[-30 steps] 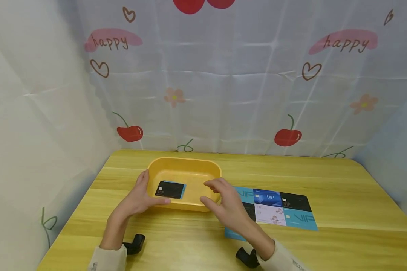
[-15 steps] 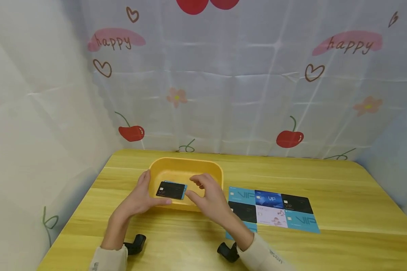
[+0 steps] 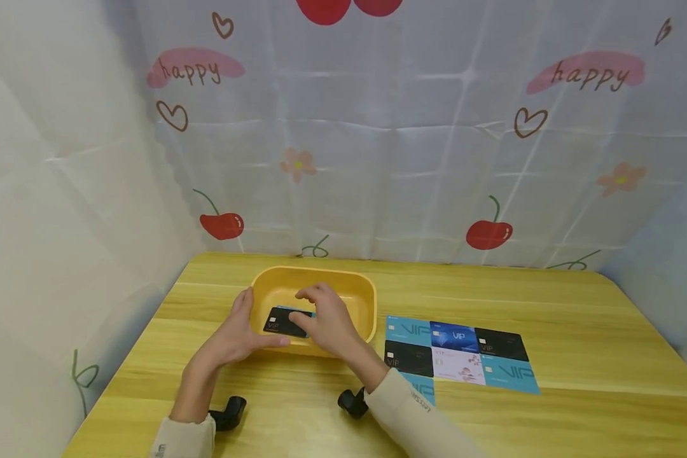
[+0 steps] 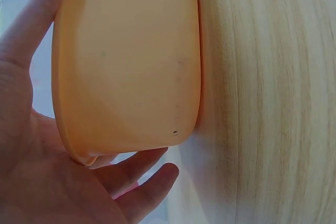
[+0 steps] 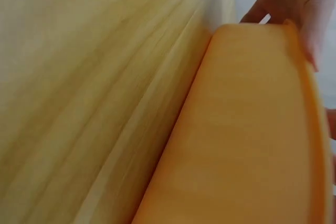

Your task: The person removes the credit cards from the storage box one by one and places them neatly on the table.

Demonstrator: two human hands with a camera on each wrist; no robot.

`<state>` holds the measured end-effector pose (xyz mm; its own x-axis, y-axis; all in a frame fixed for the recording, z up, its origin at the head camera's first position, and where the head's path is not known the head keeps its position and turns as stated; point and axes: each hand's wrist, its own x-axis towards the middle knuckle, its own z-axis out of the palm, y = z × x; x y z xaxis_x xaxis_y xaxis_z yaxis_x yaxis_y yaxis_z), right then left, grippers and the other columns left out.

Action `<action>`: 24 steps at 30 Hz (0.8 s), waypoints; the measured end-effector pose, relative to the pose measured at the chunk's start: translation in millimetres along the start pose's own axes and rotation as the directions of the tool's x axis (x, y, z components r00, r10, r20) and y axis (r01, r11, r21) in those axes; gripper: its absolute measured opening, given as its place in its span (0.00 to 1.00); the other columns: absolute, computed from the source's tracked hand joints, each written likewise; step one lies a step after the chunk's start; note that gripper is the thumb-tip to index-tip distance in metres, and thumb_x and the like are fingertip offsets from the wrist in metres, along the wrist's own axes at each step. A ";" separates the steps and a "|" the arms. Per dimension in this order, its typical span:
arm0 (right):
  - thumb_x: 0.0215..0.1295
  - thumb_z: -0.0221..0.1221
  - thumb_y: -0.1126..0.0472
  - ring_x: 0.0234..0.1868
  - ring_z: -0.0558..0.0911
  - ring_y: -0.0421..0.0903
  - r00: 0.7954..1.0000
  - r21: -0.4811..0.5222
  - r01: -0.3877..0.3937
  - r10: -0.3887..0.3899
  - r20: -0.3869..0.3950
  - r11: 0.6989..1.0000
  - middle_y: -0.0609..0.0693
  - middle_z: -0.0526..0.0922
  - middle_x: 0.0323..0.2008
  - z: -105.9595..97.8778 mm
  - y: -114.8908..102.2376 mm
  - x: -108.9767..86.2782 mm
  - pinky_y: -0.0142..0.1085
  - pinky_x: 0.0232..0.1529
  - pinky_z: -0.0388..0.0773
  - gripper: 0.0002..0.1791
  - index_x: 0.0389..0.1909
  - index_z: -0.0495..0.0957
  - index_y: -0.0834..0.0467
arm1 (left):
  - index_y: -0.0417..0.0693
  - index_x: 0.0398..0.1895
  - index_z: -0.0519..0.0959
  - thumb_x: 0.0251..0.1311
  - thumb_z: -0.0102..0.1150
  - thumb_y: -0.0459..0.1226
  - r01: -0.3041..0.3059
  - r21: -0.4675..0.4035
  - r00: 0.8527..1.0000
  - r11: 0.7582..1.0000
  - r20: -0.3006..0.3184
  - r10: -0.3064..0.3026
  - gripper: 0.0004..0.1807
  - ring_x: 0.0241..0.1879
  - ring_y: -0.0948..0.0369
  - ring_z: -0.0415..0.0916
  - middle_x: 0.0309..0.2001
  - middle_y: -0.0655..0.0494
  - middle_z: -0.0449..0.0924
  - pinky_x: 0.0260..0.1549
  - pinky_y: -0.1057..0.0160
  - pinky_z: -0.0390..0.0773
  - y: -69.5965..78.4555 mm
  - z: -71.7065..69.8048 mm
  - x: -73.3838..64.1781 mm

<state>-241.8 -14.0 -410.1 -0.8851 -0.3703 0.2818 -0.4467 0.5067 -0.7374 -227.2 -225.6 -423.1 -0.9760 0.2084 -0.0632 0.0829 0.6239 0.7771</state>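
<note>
A yellow plastic tray [image 3: 357, 283] stands on the table. My left hand [image 3: 233, 334] holds its left front corner, thumb over the front rim and fingers round the outer side, as the left wrist view [image 4: 58, 177] also shows with the hand at the rim. Inside the tray a black VIP card [image 3: 277, 322] lies on top of a light blue card [image 3: 313, 315], which shows only at its edges. My right hand [image 3: 329, 321] reaches over the tray, thumb and fingers spread apart above the cards. The thumb overlaps the black card's right part in the head view.
Right of the tray lie several cards edge to edge: light blue [image 3: 408, 331], dark blue [image 3: 453, 337], black [image 3: 500, 344] and pink [image 3: 458, 366] among them. My right sleeve [image 3: 412, 413] covers part of one. A patterned white cloth [image 3: 378, 191] hangs behind the wooden table [image 3: 298, 407].
My right hand has moved left, from the tray's right end to over the cards inside. The left hand stays at the tray's corner. The cards have not moved.
</note>
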 end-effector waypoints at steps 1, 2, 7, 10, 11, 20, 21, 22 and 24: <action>0.65 0.66 0.58 0.49 0.78 0.56 1.000 -0.008 -0.012 0.012 0.018 1.000 0.56 0.77 0.50 1.6 1.7 3.5 0.46 0.47 0.77 0.19 0.53 0.81 0.62 | 0.29 0.75 0.29 0.46 0.76 0.54 -0.001 0.000 1.000 1.000 -0.001 0.001 0.74 0.73 0.38 0.39 0.76 0.33 0.29 0.68 0.39 0.48 -0.4 0.2 -0.1; 0.65 0.66 0.58 0.49 0.78 0.56 0.999 -0.017 -0.023 0.024 0.032 1.000 0.56 0.77 0.50 2.8 3.4 7.0 0.46 0.47 0.77 0.19 0.53 0.81 0.62 | 0.29 0.75 0.29 0.46 0.76 0.54 -0.001 0.001 1.000 1.000 -0.001 0.001 0.74 0.73 0.38 0.39 0.76 0.33 0.29 0.68 0.39 0.48 -0.8 0.4 -0.1; 0.65 0.66 0.58 0.50 0.77 0.56 0.992 -0.011 -0.061 0.061 0.114 0.998 0.59 0.78 0.50 8.2 8.8 20.4 0.46 0.49 0.76 0.20 0.54 0.81 0.64 | 0.29 0.75 0.29 0.46 0.76 0.55 -0.005 0.002 1.000 1.000 0.001 0.005 0.74 0.74 0.38 0.38 0.76 0.34 0.29 0.68 0.40 0.47 -1.7 0.2 0.2; 0.65 0.66 0.57 0.50 0.78 0.53 0.981 0.018 -0.084 0.080 0.176 0.996 0.59 0.79 0.50 13.9 11.0 24.4 0.44 0.50 0.76 0.22 0.56 0.80 0.64 | 0.30 0.75 0.29 0.46 0.76 0.56 -0.004 -0.003 1.000 1.000 0.007 0.004 0.74 0.74 0.39 0.35 0.76 0.34 0.27 0.68 0.40 0.47 -2.1 -0.5 0.3; 0.65 0.66 0.57 0.49 0.78 0.52 0.978 0.025 -0.090 0.083 0.190 0.996 0.58 0.79 0.50 16.0 11.9 25.5 0.43 0.50 0.76 0.22 0.56 0.80 0.64 | 0.30 0.75 0.29 0.46 0.76 0.56 -0.003 -0.006 1.000 1.000 0.010 0.003 0.74 0.74 0.39 0.35 0.76 0.35 0.27 0.68 0.40 0.46 -2.2 -0.7 0.3; 0.63 0.67 0.58 0.47 0.80 0.48 0.953 -0.051 -0.063 0.075 0.292 0.997 0.53 0.83 0.47 25.0 17.6 27.6 0.41 0.52 0.76 0.17 0.50 0.82 0.62 | 0.31 0.75 0.29 0.47 0.75 0.55 -0.005 -0.010 1.000 1.000 0.005 0.005 0.74 0.74 0.40 0.35 0.76 0.36 0.27 0.69 0.40 0.46 -3.7 -0.7 0.0; 0.64 0.67 0.58 0.48 0.80 0.49 0.951 -0.057 -0.064 0.078 0.298 0.996 0.54 0.83 0.47 24.9 17.7 27.0 0.42 0.52 0.76 0.17 0.50 0.82 0.62 | 0.31 0.75 0.29 0.47 0.75 0.55 -0.006 -0.010 1.000 1.000 0.005 0.006 0.74 0.74 0.40 0.35 0.76 0.36 0.27 0.69 0.40 0.46 -3.8 -0.6 0.1; 0.64 0.66 0.58 0.50 0.80 0.49 0.950 -0.062 -0.068 0.084 0.300 0.996 0.54 0.83 0.48 24.9 17.8 26.6 0.42 0.53 0.76 0.17 0.51 0.82 0.62 | 0.31 0.75 0.29 0.47 0.75 0.56 -0.007 -0.009 1.000 1.000 0.004 0.007 0.74 0.74 0.40 0.35 0.76 0.36 0.27 0.69 0.40 0.47 -3.8 -0.5 0.0; 0.65 0.65 0.58 0.52 0.80 0.49 0.949 -0.068 -0.080 0.097 0.300 0.994 0.54 0.83 0.50 24.5 17.7 25.9 0.42 0.54 0.76 0.18 0.52 0.82 0.62 | 0.31 0.75 0.29 0.47 0.75 0.56 -0.007 -0.009 1.000 1.000 0.003 0.007 0.74 0.74 0.40 0.35 0.76 0.36 0.27 0.69 0.40 0.47 -3.7 -0.3 -0.1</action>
<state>-269.4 -33.7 -431.0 -0.8443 -0.5357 0.0114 -0.3819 0.5867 -0.7141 -227.5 -228.2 -425.8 -0.9747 0.2153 -0.0598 0.0879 0.6155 0.7832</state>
